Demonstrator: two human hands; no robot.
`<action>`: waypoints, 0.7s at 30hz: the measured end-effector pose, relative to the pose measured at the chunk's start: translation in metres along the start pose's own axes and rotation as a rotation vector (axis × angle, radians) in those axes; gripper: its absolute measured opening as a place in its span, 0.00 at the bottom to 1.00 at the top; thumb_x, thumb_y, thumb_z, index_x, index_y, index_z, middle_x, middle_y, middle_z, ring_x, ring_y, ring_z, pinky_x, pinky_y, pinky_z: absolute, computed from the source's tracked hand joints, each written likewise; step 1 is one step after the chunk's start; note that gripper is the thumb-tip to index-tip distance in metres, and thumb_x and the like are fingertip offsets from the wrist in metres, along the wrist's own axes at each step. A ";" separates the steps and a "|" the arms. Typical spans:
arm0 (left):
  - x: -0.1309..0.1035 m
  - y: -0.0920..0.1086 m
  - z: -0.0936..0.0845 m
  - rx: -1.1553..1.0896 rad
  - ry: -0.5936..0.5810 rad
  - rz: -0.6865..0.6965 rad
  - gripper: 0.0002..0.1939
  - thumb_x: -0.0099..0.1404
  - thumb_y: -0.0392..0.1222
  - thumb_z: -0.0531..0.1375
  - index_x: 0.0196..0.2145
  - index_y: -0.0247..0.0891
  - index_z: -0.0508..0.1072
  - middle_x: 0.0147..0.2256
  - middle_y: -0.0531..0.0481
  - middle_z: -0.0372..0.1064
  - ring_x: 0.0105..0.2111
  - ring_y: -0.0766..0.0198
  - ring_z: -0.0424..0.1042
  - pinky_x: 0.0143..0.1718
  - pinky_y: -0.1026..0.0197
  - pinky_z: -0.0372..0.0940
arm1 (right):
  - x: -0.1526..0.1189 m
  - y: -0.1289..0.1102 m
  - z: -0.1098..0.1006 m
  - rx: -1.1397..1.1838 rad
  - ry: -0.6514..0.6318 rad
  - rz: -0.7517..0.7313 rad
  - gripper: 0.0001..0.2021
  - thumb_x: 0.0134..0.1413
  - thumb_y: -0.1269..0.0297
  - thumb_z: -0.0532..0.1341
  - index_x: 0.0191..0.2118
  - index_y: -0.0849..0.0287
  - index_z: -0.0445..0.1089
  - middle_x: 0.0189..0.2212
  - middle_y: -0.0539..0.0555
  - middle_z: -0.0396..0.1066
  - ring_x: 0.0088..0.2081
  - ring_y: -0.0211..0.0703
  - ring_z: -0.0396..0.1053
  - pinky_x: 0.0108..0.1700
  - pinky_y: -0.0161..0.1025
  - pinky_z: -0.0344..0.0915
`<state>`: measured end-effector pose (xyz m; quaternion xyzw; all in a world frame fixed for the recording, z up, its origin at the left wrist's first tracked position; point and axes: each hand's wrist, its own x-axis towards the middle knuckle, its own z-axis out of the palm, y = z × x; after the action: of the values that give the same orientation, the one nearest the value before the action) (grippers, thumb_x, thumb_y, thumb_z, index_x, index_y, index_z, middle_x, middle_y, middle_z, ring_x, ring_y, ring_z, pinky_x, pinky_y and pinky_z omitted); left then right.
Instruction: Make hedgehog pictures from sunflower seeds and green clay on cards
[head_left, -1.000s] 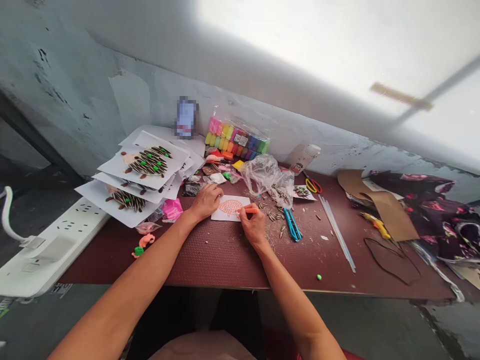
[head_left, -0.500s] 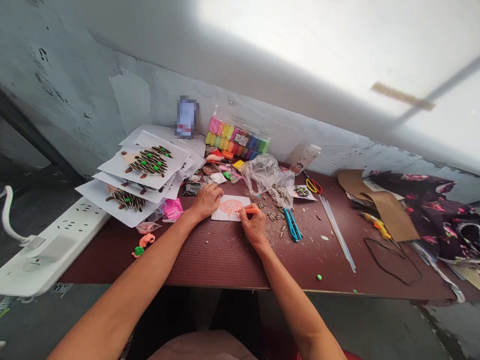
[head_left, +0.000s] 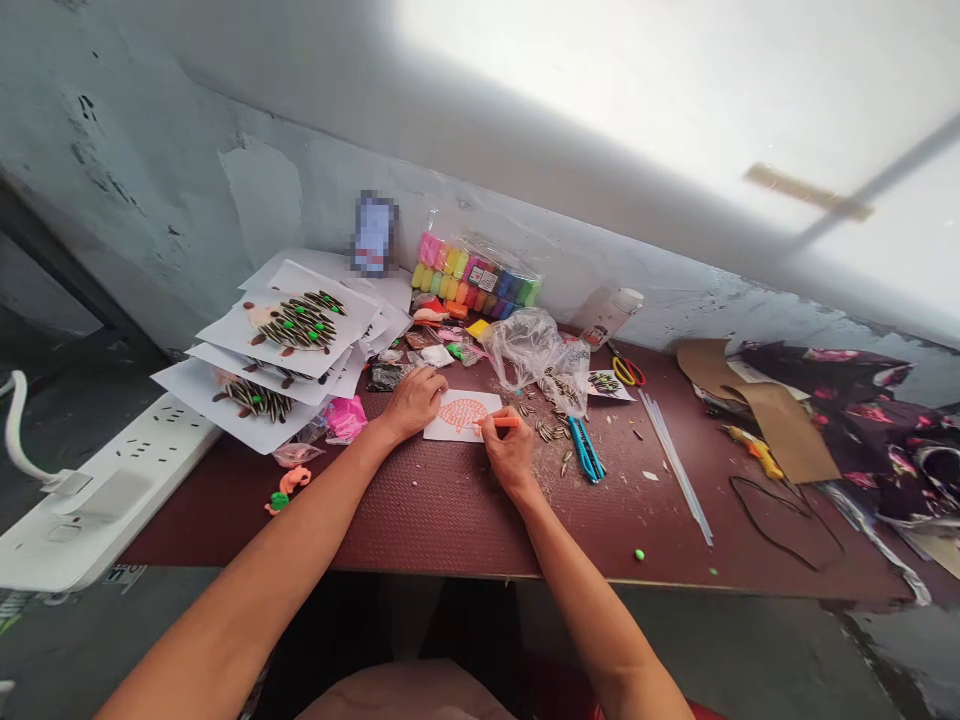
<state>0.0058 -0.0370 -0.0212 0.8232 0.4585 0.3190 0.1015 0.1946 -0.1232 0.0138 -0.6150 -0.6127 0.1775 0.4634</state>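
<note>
A small white card point(head_left: 450, 431) lies on the dark red table, with an orange drawing point(head_left: 463, 411) of a rounded, patterned shape on it. My right hand point(head_left: 507, 447) is closed around an orange marker point(head_left: 505, 422), its tip at the right part of the card. At the card's upper left corner rests my left hand point(head_left: 416, 402); its fingers are bent and lie close together, and whatever may be under them is hidden. Just right of my right hand are scattered striped seeds point(head_left: 551, 432) and a blue cutter point(head_left: 585, 450).
Left, papers with seed hedgehogs point(head_left: 292, 325) are stacked by a white power strip point(head_left: 97, 490). Coloured clay packs point(head_left: 476, 280), a plastic bag point(head_left: 525, 345), a bottle point(head_left: 611, 315) and scissors point(head_left: 628, 370) stand or lie behind. Glue sticks point(head_left: 677, 470) and a yellow glue gun point(head_left: 756, 450) lie right.
The marker in my right hand has shifted very slightly on the card. My left hand stays in place.
</note>
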 end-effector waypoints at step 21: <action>0.000 -0.001 0.000 -0.024 -0.003 0.004 0.11 0.64 0.31 0.53 0.35 0.39 0.75 0.35 0.43 0.69 0.39 0.52 0.68 0.44 0.50 0.64 | 0.000 0.002 0.001 -0.018 -0.020 -0.002 0.11 0.53 0.58 0.58 0.24 0.56 0.66 0.18 0.48 0.67 0.20 0.37 0.64 0.26 0.34 0.59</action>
<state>0.0049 -0.0365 -0.0215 0.8233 0.4531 0.3234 0.1112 0.1950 -0.1228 0.0113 -0.6168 -0.6195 0.1775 0.4520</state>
